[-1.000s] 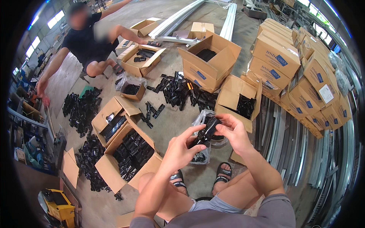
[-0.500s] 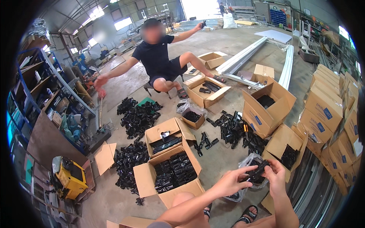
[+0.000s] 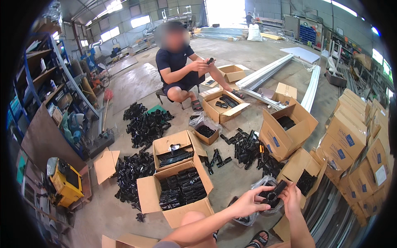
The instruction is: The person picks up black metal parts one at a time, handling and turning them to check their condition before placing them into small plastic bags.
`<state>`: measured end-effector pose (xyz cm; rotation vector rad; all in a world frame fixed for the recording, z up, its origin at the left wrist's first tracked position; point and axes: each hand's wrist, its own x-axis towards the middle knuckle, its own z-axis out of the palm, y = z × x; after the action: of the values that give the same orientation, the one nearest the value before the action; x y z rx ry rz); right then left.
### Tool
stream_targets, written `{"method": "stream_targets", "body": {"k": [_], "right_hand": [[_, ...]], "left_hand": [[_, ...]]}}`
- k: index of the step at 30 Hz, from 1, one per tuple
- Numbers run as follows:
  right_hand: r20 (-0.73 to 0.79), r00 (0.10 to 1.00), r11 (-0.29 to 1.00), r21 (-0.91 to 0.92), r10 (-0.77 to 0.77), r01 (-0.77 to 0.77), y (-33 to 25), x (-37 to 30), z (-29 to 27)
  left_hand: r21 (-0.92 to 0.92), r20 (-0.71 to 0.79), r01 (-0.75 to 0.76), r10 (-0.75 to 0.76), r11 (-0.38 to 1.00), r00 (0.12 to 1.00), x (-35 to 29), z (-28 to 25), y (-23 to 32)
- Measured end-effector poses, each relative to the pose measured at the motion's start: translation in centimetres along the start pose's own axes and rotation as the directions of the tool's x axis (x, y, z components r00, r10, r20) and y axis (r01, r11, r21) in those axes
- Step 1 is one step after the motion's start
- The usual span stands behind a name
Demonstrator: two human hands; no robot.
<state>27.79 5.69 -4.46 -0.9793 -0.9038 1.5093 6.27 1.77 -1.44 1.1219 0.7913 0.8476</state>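
Note:
Between both hands, above a clear plastic bag (image 3: pixel 265 181), I hold a black tubular fitting (image 3: pixel 273 196) with a round opening on its near side. My left hand (image 3: pixel 248 203) grips its left end, thumb below and fingers above. On the right end, the fingers of my right hand (image 3: pixel 292 200) are closed. Just below them, more black parts (image 3: pixel 245 218) lie in the bag, partly hidden by my left hand. To the left stands an open carton (image 3: pixel 148 196) packed with rows of black fittings (image 3: pixel 182 188). Another carton (image 3: pixel 296 166) of small black pieces is beside my right hand.
Loose piles of black fittings (image 3: pixel 134 177) lie left of the cartons and ahead (image 3: pixel 244 149). Across from me a person (image 3: pixel 173 62) sits on a low stool, handling a black part. Stacked cartons (image 3: pixel 345 136) and long metal profiles (image 3: pixel 331 223) line the right side.
The fitting in my hands has turned, showing its round opening and longer tube. The person opposite has brought both outstretched arms together around a black part. My view has shifted slightly.

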Motion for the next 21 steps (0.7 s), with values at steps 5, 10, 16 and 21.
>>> {"method": "stream_targets", "body": {"k": [5, 10, 16, 21], "right_hand": [[0.212, 0.966, 0.274, -0.947, 0.145, 0.167, 13.4, 6.2, -6.8], [0.190, 0.790, -0.195, -0.911, 0.583, 0.363, 28.6, 5.5, -3.6], [-0.091, 0.886, -0.199, -0.980, 0.454, 0.001, 35.4, 3.3, -3.2], [-0.129, 0.871, -0.198, -0.979, 0.475, -0.037, 36.3, 3.4, -3.3]], "left_hand": [[-0.356, -0.042, 0.062, -0.082, 0.932, 0.996, 1.3, -1.1, 0.5], [-0.474, -0.217, -0.026, -0.088, 0.880, 0.972, 0.3, -3.1, 0.3], [-0.456, -0.178, -0.046, -0.041, 0.889, 0.983, 0.9, -3.0, 0.6], [-0.394, -0.149, -0.014, -0.049, 0.919, 0.988, 1.1, -3.7, -0.1]]}}
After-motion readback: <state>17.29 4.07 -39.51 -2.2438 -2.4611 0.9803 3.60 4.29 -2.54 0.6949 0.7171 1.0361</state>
